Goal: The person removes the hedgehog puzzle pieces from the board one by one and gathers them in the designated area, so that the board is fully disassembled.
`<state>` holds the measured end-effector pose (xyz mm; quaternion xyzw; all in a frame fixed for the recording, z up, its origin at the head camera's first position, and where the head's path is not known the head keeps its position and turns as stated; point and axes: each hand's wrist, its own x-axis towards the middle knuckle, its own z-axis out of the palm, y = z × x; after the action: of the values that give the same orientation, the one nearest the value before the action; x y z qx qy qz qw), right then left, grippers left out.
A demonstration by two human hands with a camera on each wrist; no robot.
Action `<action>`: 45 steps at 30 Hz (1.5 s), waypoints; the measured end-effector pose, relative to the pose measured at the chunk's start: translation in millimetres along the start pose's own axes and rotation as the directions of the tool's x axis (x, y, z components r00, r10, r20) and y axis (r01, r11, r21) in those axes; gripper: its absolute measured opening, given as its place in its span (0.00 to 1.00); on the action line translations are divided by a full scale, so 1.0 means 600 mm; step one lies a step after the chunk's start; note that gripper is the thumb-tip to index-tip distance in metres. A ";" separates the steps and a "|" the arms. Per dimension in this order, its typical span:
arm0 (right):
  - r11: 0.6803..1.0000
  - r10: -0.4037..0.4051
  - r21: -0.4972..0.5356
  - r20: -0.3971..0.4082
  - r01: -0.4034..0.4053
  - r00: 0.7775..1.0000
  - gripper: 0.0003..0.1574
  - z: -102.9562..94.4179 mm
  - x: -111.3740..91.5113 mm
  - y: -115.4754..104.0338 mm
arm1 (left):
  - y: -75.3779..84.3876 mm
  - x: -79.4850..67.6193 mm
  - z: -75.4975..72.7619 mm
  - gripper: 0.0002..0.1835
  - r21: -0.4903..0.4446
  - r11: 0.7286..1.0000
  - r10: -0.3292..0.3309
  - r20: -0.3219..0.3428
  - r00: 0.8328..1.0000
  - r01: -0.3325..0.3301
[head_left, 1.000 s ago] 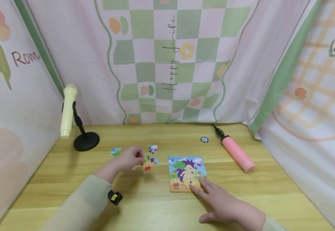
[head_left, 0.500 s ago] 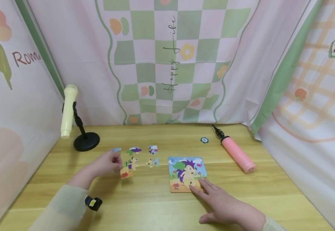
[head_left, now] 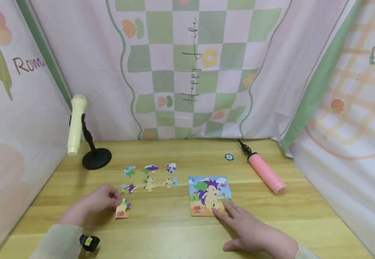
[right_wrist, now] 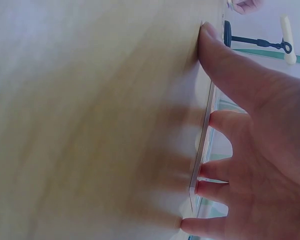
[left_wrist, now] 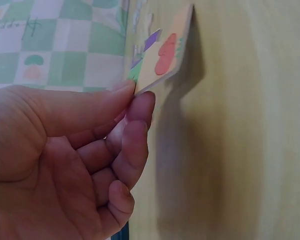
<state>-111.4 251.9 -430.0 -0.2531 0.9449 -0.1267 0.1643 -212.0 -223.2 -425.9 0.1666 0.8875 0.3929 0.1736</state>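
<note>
My left hand (head_left: 99,200) pinches a jigsaw puzzle piece (head_left: 122,211) by its edge between thumb and fingertips. The piece has an orange base and a red shape, and in the left wrist view it is tilted above the table, casting a shadow. Beyond it lie two rows of loose puzzle pieces (head_left: 149,183), showing parts of a purple-spined hedgehog. To their right is a square hedgehog picture board (head_left: 206,190). My right hand (head_left: 250,228) is spread, with fingertips resting on the board's near right corner and the thumb out on the table.
A cream microphone (head_left: 76,124) on a black stand (head_left: 96,158) is at the back left. A pink hand pump (head_left: 266,172) lies at the right, with a round poker chip (head_left: 229,157) near its nozzle. Printed curtains (head_left: 161,79) surround the wooden table.
My left hand has carried the piece leftward and nearer, from over the loose pieces to their near left, uncovering the others. My right hand and the board have stayed put.
</note>
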 end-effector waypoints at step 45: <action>0.999 -0.030 -0.026 -0.050 0.029 0.998 0.62 0.002 -0.006 0.000 | 0.269 0.184 0.242 0.12 0.138 0.971 0.179 0.121 0.976 -0.196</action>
<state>-108.2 253.6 -430.2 -0.2657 0.9465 -0.1233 0.1354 -220.4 20.1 -415.4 0.2833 0.8841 0.3304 0.1703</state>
